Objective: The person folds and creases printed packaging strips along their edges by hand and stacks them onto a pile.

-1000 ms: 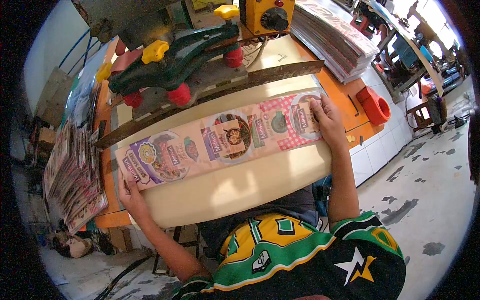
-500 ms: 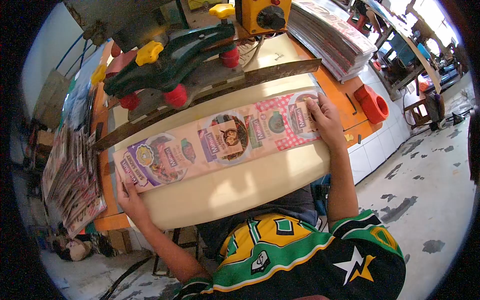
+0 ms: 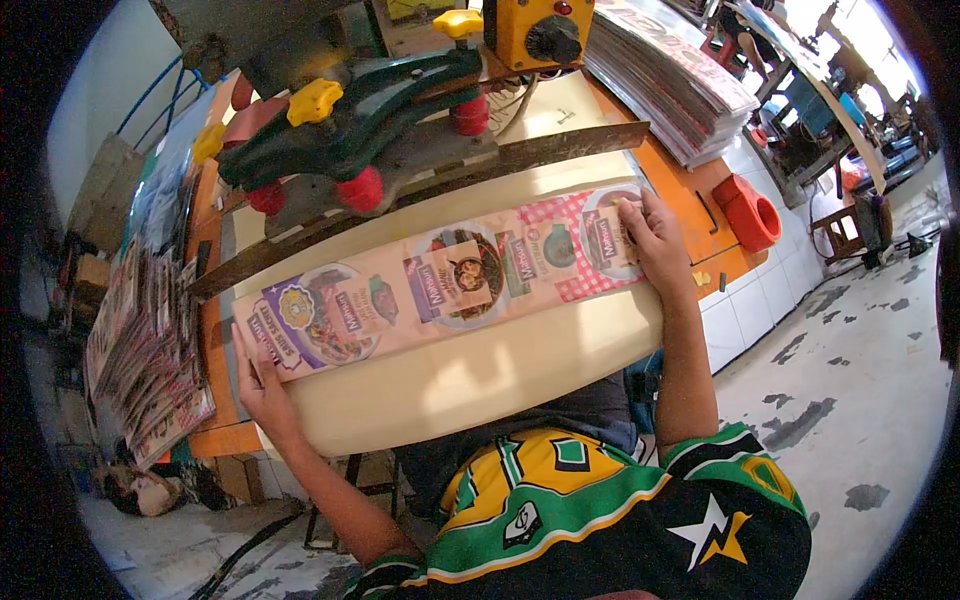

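Observation:
A long printed plastic sheet (image 3: 400,285) with food pictures, "Mahsuri" labels and a red checked patch lies across a cream padded board (image 3: 480,370). My left hand (image 3: 264,392) holds its left end, thumb near the lower corner and fingers along the short edge. At the other end, my right hand (image 3: 658,240) pinches the sheet, thumb on top and fingers mostly hidden. Just beyond the sheet's far edge runs a long dark metal bar (image 3: 420,205). Over it stands a dark green clamp arm (image 3: 350,120) with yellow knobs and red cylinders.
A control box (image 3: 540,35) with a black dial sits on the machine. Stacked printed sheets (image 3: 670,80) lie at the back right, more sheets (image 3: 150,350) at left. A red tape ring (image 3: 747,212) and a hex key (image 3: 706,212) rest on the orange table (image 3: 228,440).
The fingers of my left hand have spread slightly along the sheet's left edge. My right hand stays on the right end. The whole view has shifted a little.

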Tool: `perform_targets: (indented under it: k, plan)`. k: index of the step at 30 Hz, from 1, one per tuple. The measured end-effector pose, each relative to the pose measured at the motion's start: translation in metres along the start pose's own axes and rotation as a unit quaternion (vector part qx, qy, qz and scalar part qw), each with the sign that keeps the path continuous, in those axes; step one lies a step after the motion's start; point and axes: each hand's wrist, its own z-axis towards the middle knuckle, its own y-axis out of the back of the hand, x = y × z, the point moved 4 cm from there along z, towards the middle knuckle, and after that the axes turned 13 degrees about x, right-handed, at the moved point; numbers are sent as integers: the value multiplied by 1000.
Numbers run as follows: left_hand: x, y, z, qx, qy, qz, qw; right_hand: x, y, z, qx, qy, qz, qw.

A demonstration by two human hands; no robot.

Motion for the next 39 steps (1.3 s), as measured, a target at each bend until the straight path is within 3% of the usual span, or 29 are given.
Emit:
perform_targets:
  k: [9, 16, 22, 26, 28, 29, 32, 39]
  plan:
    - [11, 0, -1, 7, 31, -104, 994, -8, 4, 1, 9, 0, 9, 1000]
    - [7, 3, 2, -1, -11, -14, 1000, 8, -3, -3, -7, -21, -3, 1000]
    - [14, 2, 5, 13, -20, -107, 994, -10, 3, 0, -17, -10, -12, 1000]
    - [-4, 3, -1, -10, 11, -66, 998, -40, 20, 1, -45, 2, -38, 998]
    - [-7, 4, -2, -17, 26, -51, 998, -6, -3, 0, -26, -5, 41, 999]
    - [-7, 5, -2, -12, 36, -44, 998, -2, -2, -1, -34, -14, -7, 999]
    - [1, 9, -1, -21, 30, -60, 998, -5, -3, 1, -1, -11, 42, 999]
    - [15, 9, 1, -5, -29, -226, 974, -10, 1, 0, -22, 11, 9, 1000]
